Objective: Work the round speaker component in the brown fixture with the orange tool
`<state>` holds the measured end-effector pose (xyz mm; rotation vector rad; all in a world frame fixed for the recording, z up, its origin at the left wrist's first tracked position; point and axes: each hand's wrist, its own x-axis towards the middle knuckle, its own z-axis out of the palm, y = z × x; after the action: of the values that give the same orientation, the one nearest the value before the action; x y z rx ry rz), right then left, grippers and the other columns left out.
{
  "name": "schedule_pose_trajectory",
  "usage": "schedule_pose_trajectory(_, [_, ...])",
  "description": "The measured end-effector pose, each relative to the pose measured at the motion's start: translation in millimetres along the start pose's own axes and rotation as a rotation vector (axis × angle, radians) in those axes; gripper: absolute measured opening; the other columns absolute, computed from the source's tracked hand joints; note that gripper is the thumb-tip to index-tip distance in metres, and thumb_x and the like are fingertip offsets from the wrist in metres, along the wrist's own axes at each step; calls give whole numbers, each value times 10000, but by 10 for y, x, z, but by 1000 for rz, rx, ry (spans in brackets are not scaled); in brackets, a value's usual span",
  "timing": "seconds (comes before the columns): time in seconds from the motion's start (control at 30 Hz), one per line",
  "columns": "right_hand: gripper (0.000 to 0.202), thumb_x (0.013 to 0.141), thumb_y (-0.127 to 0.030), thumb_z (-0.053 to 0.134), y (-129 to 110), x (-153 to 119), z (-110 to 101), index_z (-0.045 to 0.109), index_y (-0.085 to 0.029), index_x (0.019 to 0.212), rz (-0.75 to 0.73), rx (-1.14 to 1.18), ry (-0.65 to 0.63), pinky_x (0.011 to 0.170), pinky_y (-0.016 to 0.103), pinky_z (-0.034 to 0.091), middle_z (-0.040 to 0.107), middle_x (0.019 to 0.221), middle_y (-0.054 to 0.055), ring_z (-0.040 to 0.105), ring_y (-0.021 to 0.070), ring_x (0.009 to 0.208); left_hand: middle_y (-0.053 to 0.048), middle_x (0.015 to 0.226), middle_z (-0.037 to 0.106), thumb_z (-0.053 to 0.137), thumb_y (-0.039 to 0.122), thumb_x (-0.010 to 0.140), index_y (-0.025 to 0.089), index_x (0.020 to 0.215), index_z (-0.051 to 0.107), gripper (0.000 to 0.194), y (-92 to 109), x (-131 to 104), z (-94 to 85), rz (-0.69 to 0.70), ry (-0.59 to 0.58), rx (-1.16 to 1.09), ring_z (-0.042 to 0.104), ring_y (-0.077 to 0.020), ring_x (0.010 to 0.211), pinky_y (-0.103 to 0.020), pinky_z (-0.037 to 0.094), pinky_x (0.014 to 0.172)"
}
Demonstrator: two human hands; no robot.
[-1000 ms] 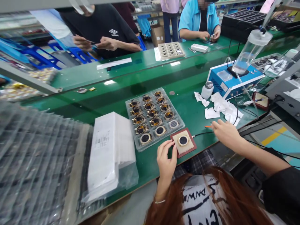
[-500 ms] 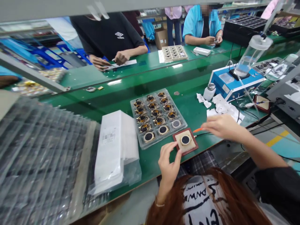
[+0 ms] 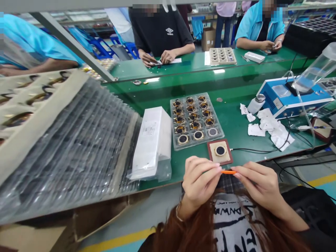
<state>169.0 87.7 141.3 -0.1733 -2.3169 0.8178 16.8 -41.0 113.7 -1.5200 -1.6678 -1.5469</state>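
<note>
Pinching a slim, straight orange rod (image 3: 229,172) between the fingertips of the left grip (image 3: 201,178) and those of the right grip (image 3: 258,182), with thumb pressed toward forefinger on both sides. Held up by the near edge of the green, smooth-topped desk (image 3: 236,129), with long axis running sideways across the front of the body, nearly level. Pointing one end into each grip; with both ends covered by fingers, cannot tell which is the tip. Smooth and evenly coloured, with a plastic look.

Placed on the near side of a square pad with a dark-red border and cream centre (image 3: 225,161), bearing a round black disc in a pale gold ring (image 3: 220,151), and joined at the right to a thin black cable (image 3: 252,151). Backed, past the pad, by a clear, rigid plastic tray (image 3: 198,142) with rows of cells full of round, gold-rimmed parts (image 3: 193,117). Flanked farther out by a long white box partly in clear film (image 3: 150,129) and crumpled white papers (image 3: 279,131).
</note>
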Motion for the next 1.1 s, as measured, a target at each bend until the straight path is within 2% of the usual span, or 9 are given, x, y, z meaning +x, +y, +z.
schedule_pose_trajectory(0.27, [185,937,-144,596,-36,-24,34,722,-192,1064,-14,-48,14,573,224,494,677,745,28,606,119,616,-42,810,739,718,16,790,132,895,682,161,54,46,-8,7,23,7,636,-164,754,-376,467,732])
schedule_pose_trajectory(0.43, [183,948,-143,580,-55,-29,74,704,-181,1077,-23,-39,29,572,228,493,681,758,40,606,120,618,-41,831,740,708,1,786,133,904,681,179,56,0,23,-54,33,-113,636,-156,749,-367,473,717])
schedule_pose_trajectory(0.6, [157,954,-139,570,-63,8,94,704,-166,1031,1,36,12,567,211,488,672,751,36,607,111,615,-23,828,731,703,18,796,156,894,676,171,65,-37,49,-128,-29,-185,637,-151,758,-357,473,724])
schedule_pose_trajectory(0.7, [156,951,-132,572,-44,20,102,711,-164,1014,39,92,15,576,196,493,677,757,30,616,106,624,-32,849,717,655,16,815,157,951,675,197,60,-42,38,-176,2,-202,638,-156,764,-357,475,715])
schedule_pose_trajectory(0.9, [168,959,-144,557,-12,10,98,721,-164,988,75,85,16,538,186,474,674,721,17,599,99,576,-48,842,723,644,16,804,145,952,672,198,44,14,-6,-75,-20,-53,649,-165,761,-362,473,719])
schedule_pose_trajectory(1.1, [157,958,-140,561,-2,2,70,713,-165,990,90,77,-9,549,188,464,669,720,11,584,93,574,-41,797,732,667,21,798,153,912,660,175,33,63,-14,-32,-43,21,642,-160,716,-354,464,697])
